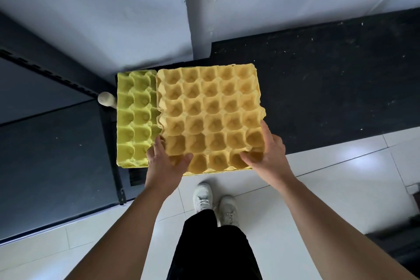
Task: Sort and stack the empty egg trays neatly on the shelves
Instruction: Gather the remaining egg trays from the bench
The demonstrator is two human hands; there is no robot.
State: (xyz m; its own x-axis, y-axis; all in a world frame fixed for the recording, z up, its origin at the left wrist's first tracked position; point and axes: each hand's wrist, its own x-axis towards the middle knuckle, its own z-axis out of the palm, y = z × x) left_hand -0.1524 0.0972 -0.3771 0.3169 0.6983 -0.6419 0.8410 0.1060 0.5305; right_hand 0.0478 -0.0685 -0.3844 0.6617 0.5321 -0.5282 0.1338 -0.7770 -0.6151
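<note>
Dark shelf board (329, 79) carries the orange egg tray (211, 109), which lies straight ahead of both hands and overlaps the right edge of the green tray (134, 116). The left hand (163, 161) pinches its near-left corner and the right hand (268, 154) its near-right corner, thumbs on top. It probably needs shifting right.

Right part of green tray (134, 116) beneath yellow tray (211, 111)
</note>
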